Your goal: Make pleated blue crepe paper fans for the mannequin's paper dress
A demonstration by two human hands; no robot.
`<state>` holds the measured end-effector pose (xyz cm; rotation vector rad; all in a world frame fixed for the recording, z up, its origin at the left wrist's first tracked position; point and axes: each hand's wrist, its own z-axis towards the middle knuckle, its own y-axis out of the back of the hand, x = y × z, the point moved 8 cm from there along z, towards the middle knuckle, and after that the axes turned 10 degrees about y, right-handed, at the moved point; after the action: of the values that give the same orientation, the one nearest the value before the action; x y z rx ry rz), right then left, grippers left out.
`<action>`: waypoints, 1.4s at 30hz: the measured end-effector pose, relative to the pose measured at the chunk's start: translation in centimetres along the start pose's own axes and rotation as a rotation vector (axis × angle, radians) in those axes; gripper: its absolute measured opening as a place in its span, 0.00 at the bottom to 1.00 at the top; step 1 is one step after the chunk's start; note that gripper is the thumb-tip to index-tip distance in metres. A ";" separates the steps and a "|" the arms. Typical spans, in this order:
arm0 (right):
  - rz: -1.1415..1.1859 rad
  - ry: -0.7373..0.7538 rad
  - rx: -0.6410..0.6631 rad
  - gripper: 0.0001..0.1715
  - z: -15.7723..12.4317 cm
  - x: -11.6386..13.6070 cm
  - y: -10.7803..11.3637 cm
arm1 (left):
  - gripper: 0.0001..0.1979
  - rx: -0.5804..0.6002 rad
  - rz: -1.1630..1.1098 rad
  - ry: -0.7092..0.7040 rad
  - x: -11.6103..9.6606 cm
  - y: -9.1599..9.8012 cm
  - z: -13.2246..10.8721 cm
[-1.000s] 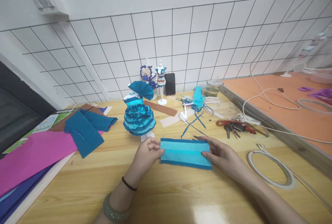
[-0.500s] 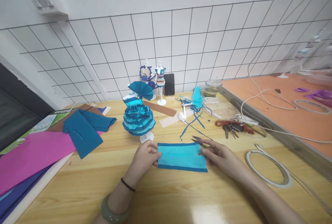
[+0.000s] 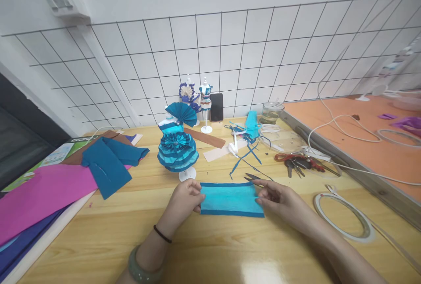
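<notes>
A light turquoise crepe paper strip (image 3: 232, 200) with dark teal bands along its long edges is stretched flat between my hands, low over the table. My left hand (image 3: 186, 200) pinches its left end between thumb and fingers. At the right end, my right hand (image 3: 276, 197) has thumb and fingers closed on the edge. Dark pointed scissor blades (image 3: 252, 177) show just behind the right fingers; their handles are hidden, and I cannot tell whether that hand touches them. Beyond my left hand stands a mini dress form (image 3: 177, 143) in a tiered teal paper dress with a pleated fan.
Coloured paper sheets (image 3: 49, 187) lie at left. Two smaller dress forms (image 3: 205, 100) and a phone (image 3: 216, 107) stand by the wall. Paper scraps (image 3: 251, 126), keys (image 3: 296, 165) and a glass jar (image 3: 272, 113) are at back right. A tape roll (image 3: 344, 217) lies beside my right forearm.
The view has shifted slightly. My right fingers have moved a little at the strip's right end, and the strip lies a bit smoother. My left hand keeps its hold.
</notes>
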<state>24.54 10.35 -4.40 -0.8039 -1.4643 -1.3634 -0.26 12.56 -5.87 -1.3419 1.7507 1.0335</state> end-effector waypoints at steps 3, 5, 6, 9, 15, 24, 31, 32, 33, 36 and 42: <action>-0.051 0.025 -0.016 0.25 0.3 -0.2 0.2 | 0.10 -0.001 0.013 0.006 0.3 0.1 0.1; -0.110 0.033 0.001 0.24 0.5 -0.5 0.1 | 0.10 0.000 0.014 0.009 0.3 0.0 0.1; -0.150 0.037 0.009 0.24 0.6 -0.7 0.0 | 0.10 0.001 0.014 0.012 0.3 0.0 0.1; -0.280 0.044 0.025 0.22 0.7 -0.8 0.0 | 0.10 0.003 0.018 0.023 0.2 -0.1 0.1; -0.352 0.055 0.039 0.22 0.9 -0.4 -0.3 | 0.10 0.018 0.048 0.019 0.0 -0.2 0.0; -0.397 0.045 0.047 0.21 0.8 -0.3 -0.3 | 0.15 -0.002 0.126 0.003 0.4 -0.1 0.1; -0.397 0.043 0.042 0.21 0.8 -0.1 -0.3 | 0.14 -0.030 0.183 0.014 0.3 0.0 0.1; -0.400 0.042 0.041 0.21 0.8 -0.1 -0.3 | 0.14 -0.033 0.193 0.012 0.3 0.0 0.1; -0.405 0.039 0.041 0.21 0.8 -0.1 -0.3 | 0.14 -0.039 0.204 0.011 0.2 0.0 0.0; -0.433 0.031 0.045 0.21 0.8 0.0 -0.3 | 0.12 -0.061 0.245 0.000 0.0 0.0 -0.1; -0.438 0.060 0.045 0.20 0.8 0.1 -0.4 | 0.10 -0.126 0.287 -0.073 -0.7 0.1 -0.5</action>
<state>24.01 11.02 -4.44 -0.4195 -1.6806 -1.6520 -0.25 12.44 -5.01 -1.1317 1.8861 1.3526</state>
